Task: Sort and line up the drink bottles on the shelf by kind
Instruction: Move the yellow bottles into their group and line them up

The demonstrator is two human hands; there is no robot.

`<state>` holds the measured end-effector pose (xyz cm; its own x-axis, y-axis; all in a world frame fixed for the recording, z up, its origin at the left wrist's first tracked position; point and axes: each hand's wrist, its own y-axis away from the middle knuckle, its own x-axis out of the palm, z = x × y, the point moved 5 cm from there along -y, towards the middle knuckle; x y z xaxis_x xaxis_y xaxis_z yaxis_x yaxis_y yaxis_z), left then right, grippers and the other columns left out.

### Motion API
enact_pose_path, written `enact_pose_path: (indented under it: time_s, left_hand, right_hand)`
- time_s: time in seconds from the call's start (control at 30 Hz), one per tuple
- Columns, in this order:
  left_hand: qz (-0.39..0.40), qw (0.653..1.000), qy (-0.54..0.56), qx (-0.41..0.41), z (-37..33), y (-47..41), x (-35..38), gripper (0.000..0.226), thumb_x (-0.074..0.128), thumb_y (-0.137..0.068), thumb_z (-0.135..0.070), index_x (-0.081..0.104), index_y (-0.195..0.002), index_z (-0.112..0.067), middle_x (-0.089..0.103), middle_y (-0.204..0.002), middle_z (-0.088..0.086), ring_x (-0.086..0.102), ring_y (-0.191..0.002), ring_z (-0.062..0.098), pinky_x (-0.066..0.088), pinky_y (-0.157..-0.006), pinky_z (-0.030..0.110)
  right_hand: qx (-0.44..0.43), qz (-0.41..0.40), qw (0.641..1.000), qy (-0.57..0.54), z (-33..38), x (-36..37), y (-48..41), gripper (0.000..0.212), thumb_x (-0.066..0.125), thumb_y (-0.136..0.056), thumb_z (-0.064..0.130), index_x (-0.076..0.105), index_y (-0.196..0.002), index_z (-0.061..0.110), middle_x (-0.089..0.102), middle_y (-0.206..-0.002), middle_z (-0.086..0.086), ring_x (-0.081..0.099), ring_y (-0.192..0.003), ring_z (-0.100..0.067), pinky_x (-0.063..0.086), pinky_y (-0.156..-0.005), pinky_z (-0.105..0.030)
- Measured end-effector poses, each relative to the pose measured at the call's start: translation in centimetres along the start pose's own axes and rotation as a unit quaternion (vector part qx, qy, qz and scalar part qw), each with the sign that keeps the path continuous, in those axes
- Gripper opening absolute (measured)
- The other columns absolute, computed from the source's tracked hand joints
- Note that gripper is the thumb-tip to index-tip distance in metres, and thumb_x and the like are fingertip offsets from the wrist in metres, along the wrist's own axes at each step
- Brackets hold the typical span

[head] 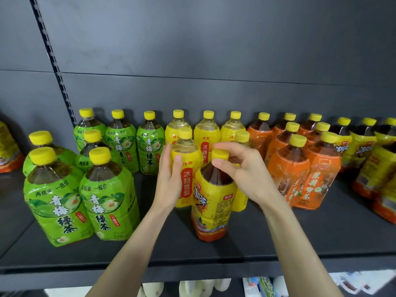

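From the head camera, your right hand (242,168) pinches the cap of the full dark-tea plastic bottle in yellow-and-orange wrap (211,202). It stands front-centre on the dark metal shelf (171,249). It likely feels heavy and its film slick, so grip the shoulder rather than the cap. Your left hand (169,181) clasps the pale-liquid yellow-wrapped bottle (186,168) marked 冰糖雪梨. The tea's wrap reads 冰红茶, and the green-wrapped bottles (107,200) read 青梅绿茶.
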<state>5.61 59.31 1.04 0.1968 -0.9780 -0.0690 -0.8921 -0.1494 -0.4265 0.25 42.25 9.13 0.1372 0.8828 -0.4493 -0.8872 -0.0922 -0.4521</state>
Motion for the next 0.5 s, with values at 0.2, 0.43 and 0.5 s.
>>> enact_pose_path:
  time_s: [0.2, 0.43, 0.5]
  left_hand:
    - [-0.044, 0.999, 0.032, -0.003, 1.7, 6.9, 0.4, 0.038, 0.046, -0.094, -0.045, 0.050, -0.126, -0.024, 0.051, -0.126, -0.010, 0.048, -0.120, 0.002, 0.044, -0.101, 0.030]
    - [0.053, 0.993, 0.082, -0.065, 1.6, 8.1, 1.7, 0.029, 0.046, -0.087, -0.041, 0.057, -0.114, -0.035, 0.062, -0.120, -0.014, 0.055, -0.112, -0.005, 0.043, -0.090, 0.009]
    - [0.050, 0.992, 0.092, -0.064, 1.2, 8.5, 1.4, 0.026, 0.047, -0.087, -0.039, 0.059, -0.109, -0.033, 0.066, -0.108, -0.020, 0.058, -0.104, -0.009, 0.044, -0.083, 0.007]
  right_hand:
    - [-0.013, -0.093, 0.981, -0.168, -3.2, 3.1, 4.9, 0.047, 0.068, -0.086, 0.033, 0.049, -0.129, 0.038, 0.057, -0.129, 0.019, 0.051, -0.123, -0.001, 0.044, -0.100, -0.020]
    - [0.072, -0.158, 0.964, -0.203, -5.6, 5.1, 7.8, 0.082, 0.079, -0.065, 0.053, 0.041, -0.136, 0.037, 0.047, -0.139, 0.009, 0.046, -0.129, -0.008, 0.042, -0.107, -0.040]
    - [0.071, -0.173, 0.954, -0.234, -5.6, 4.8, 7.9, 0.072, 0.080, -0.064, 0.043, 0.048, -0.129, 0.034, 0.056, -0.132, 0.007, 0.054, -0.121, -0.009, 0.047, -0.101, -0.040]
